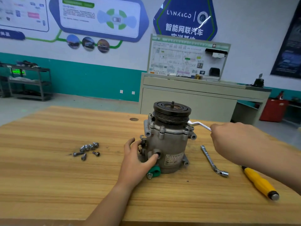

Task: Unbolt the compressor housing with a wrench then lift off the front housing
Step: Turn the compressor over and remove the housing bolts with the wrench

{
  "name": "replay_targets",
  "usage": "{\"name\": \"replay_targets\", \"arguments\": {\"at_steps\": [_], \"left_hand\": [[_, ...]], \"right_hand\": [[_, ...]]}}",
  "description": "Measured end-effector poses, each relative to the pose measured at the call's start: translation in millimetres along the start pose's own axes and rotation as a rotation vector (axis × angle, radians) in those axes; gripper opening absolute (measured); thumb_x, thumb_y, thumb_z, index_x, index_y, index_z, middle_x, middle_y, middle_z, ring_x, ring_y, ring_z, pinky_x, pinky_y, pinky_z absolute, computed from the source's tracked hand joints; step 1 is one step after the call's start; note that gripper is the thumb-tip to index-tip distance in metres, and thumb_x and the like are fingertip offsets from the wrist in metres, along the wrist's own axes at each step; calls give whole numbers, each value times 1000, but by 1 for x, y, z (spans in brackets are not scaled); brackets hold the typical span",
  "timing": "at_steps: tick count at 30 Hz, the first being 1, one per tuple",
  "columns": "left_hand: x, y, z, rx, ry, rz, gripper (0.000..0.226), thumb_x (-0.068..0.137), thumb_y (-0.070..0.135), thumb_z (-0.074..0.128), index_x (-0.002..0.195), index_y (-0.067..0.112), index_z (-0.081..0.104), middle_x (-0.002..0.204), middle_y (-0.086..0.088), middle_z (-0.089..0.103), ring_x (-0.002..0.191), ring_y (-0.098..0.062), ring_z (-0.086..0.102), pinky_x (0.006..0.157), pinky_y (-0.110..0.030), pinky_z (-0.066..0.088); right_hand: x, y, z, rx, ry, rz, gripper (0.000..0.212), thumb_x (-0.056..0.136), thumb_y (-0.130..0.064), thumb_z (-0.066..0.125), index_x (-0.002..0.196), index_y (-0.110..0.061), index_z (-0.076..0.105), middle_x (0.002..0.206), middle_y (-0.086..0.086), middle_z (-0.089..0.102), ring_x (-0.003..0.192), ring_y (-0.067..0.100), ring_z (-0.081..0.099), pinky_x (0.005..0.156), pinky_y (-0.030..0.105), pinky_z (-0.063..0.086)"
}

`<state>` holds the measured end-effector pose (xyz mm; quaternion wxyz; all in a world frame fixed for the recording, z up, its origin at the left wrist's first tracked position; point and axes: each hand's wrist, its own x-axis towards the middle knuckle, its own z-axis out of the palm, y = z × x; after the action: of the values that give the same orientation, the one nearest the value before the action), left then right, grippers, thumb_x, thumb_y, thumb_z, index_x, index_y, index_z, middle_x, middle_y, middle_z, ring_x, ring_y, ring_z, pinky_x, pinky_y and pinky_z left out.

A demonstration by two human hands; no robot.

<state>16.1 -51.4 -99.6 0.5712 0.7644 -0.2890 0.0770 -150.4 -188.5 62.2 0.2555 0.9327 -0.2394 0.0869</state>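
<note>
Centre of frame, on the wooden worktop [65,176]: the compressor [169,144] stands upright, with its black pulley [172,110] on top. At its lower left side the left hand [138,155] holds the body, grip wrapped round it, thumb at a round port. Right of centre, the right hand [228,136] has its grip closed on the handle of a silver wrench [197,124]. The wrench's far end sits at a bolt on the front housing [164,130], just under the pulley. Loose bolts [88,150] lie clustered at centre left. A socket bar [211,160] and a yellow-handled screwdriver [259,183] lie at lower right, apart from the compressor.
</note>
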Motion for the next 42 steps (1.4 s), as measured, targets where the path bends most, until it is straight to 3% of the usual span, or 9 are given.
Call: {"name": "replay_targets", "arguments": {"at_steps": [9, 17, 22, 25, 28, 30, 33, 38, 42], "left_hand": [[-1, 0, -1, -20, 4, -11, 67, 71, 44, 74, 128, 20, 47, 144, 13, 20, 114, -4, 38, 92, -19, 33], [0, 0, 0, -11, 4, -6, 67, 71, 43, 73, 127, 19, 47, 144, 11, 21, 117, -7, 41, 92, -19, 34], [-1, -2, -1, -13, -8, -1, 69, 72, 46, 72, 130, 21, 45, 143, 13, 20, 119, -7, 40, 92, -19, 34], [0, -2, 0, -11, -8, 2, 70, 72, 46, 71, 132, 20, 44, 142, 14, 20, 119, -6, 40, 90, -17, 33], [1, -3, 0, -18, -15, -2, 72, 72, 47, 71, 132, 21, 43, 142, 14, 20, 118, -5, 40, 89, -17, 33], [1, -4, 0, -18, -22, -2, 72, 72, 47, 72, 132, 21, 43, 143, 15, 20, 117, -4, 40, 89, -18, 34], [2, -4, 0, -17, -15, -4, 70, 73, 46, 72, 132, 22, 43, 143, 14, 20, 118, -6, 40, 91, -19, 35], [2, -4, 1, -4, -8, 3, 73, 72, 47, 71, 133, 21, 42, 143, 14, 20, 120, -7, 40, 91, -19, 35], [4, -6, 2, 1, -4, 14, 75, 71, 48, 70, 134, 20, 41, 143, 16, 20, 118, -4, 38, 89, -16, 33]], "right_hand": [[4, -7, -26, -341, -132, -214, 20, 93, -5, 44, 112, -11, 49, 63, -1, 30, 60, 16, 39, 57, 25, 42], [2, -3, -22, -381, -69, -290, 16, 97, -23, 30, 85, -14, 33, 60, -4, 29, 47, 11, 28, 40, 22, 25], [17, 20, -2, -422, -83, -260, 25, 95, -10, 42, 119, -8, 37, 60, -3, 36, 47, 9, 32, 39, 21, 23], [38, 29, 8, -413, -15, -245, 29, 93, -8, 46, 121, -10, 37, 66, -3, 36, 51, 9, 33, 42, 21, 24], [58, 31, 25, -336, 122, -246, 28, 93, -8, 44, 121, -13, 39, 92, 1, 53, 76, 16, 54, 65, 24, 42], [72, 29, 42, -312, 230, -269, 31, 95, -8, 41, 125, -14, 38, 114, 3, 57, 102, 19, 56, 92, 28, 38], [91, 20, 58, -177, 308, -281, 36, 94, -5, 41, 129, -11, 40, 126, 7, 54, 114, 22, 51, 105, 33, 31], [86, 22, 65, 76, 404, -198, 36, 97, -12, 42, 133, -12, 42, 118, 8, 61, 100, 23, 59, 73, 32, 50], [46, 11, 47, 983, 555, 105, 31, 99, -22, 37, 126, -13, 49, 71, 8, 60, 63, 25, 57, 58, 41, 49]]}}
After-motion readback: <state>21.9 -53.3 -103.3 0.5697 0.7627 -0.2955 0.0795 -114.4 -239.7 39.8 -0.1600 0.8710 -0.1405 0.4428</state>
